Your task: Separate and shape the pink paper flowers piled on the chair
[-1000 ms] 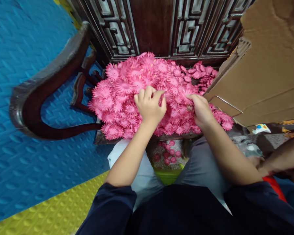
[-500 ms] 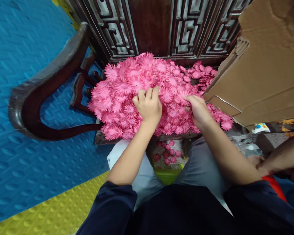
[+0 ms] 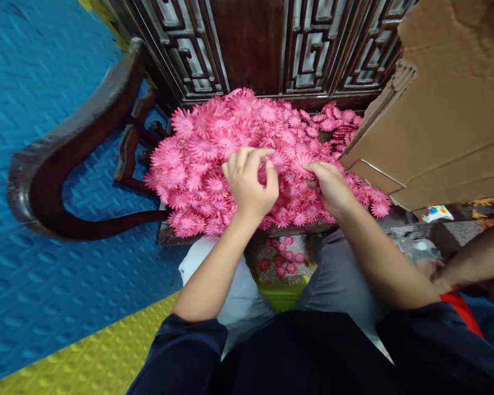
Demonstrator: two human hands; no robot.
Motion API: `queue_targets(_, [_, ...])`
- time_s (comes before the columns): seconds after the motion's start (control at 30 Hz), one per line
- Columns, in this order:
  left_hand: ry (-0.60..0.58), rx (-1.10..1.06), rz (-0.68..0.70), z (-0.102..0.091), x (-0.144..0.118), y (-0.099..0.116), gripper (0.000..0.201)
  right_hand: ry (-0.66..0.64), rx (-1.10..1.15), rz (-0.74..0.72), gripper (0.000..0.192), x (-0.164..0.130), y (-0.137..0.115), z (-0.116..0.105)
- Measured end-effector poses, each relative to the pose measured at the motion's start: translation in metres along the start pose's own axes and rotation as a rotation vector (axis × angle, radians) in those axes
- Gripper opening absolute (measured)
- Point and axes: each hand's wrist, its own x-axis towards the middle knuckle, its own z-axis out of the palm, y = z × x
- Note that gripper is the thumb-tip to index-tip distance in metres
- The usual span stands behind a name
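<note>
Hundreds of pink paper flowers [image 3: 214,148] heaped on the dark wood chair seat [image 3: 167,235], w/ a few fallen to the floor btwn the knees. Judging by the pile, most sorting is left; no finished batch is in view. Left hand [image 3: 249,181] is on the heap, fingers curled, thumb and index pinching at one flower. Right hand [image 3: 331,186] grips a small clump near the cardboard box [image 3: 444,126]. Another person's arm [image 3: 473,266] is at right. No readable writing or labels.
</note>
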Motion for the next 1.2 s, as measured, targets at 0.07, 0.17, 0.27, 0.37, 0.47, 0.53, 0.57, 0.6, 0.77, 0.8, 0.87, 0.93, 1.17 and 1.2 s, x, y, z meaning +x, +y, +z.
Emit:
queue_targets(0.07, [-0.053, -0.076, 0.057, 0.0, -0.001, 0.004, 0.017, -0.028, 0.01, 0.01, 0.03, -0.001, -0.001, 0.001])
queue_targets(0.17, [-0.143, -0.133, 0.049, 0.002, -0.003, 0.008, 0.021, -0.063, 0.05, 0.028, 0.029, -0.004, -0.004, 0.004])
queue_targets(0.27, [-0.249, -0.164, 0.038, 0.006, -0.004, 0.008, 0.022, -0.082, 0.073, 0.05, 0.032, -0.007, -0.007, 0.004])
queue_targets(0.37, [-0.315, -0.331, 0.005, 0.011, -0.004, 0.004, 0.022, -0.088, 0.07, 0.059, 0.035, -0.008, -0.008, 0.004])
queue_targets(0.47, [-0.273, -0.399, -0.05, 0.013, -0.006, 0.004, 0.022, -0.112, 0.063, 0.043, 0.03, -0.008, -0.007, 0.003])
queue_targets(0.53, [-0.244, -0.353, -0.063, 0.012, -0.007, 0.005, 0.022, -0.125, 0.062, 0.031, 0.025, -0.008, -0.005, 0.002])
queue_targets(0.57, [-0.237, -0.319, -0.059, 0.012, -0.007, 0.006, 0.022, -0.126, 0.066, 0.031, 0.024, -0.008, -0.005, 0.002])
queue_targets(0.6, [-0.231, -0.28, -0.048, 0.012, -0.008, 0.007, 0.022, -0.122, 0.072, 0.033, 0.023, -0.009, -0.004, 0.003])
queue_targets(0.77, [-0.194, -0.207, 0.009, 0.011, -0.009, 0.008, 0.019, -0.116, 0.085, 0.021, 0.02, -0.01, -0.002, 0.005])
queue_targets(0.8, [-0.183, -0.223, 0.009, 0.011, -0.008, 0.007, 0.018, -0.121, 0.084, 0.017, 0.021, -0.01, -0.003, 0.005])
queue_targets(0.87, [-0.17, -0.254, 0.002, 0.012, -0.007, 0.005, 0.017, -0.149, 0.085, 0.003, 0.023, -0.011, -0.003, 0.006])
queue_targets(0.93, [-0.155, -0.264, -0.014, 0.011, -0.006, 0.002, 0.015, -0.193, 0.089, -0.031, 0.023, -0.01, -0.004, 0.005])
queue_targets(1.17, [-0.072, -0.275, -0.026, 0.007, -0.003, -0.002, 0.017, -0.233, -0.002, -0.124, 0.024, -0.006, -0.004, 0.003])
queue_targets(1.2, [-0.06, -0.263, -0.023, 0.006, -0.003, -0.002, 0.017, -0.233, -0.018, -0.132, 0.025, -0.006, -0.004, 0.002])
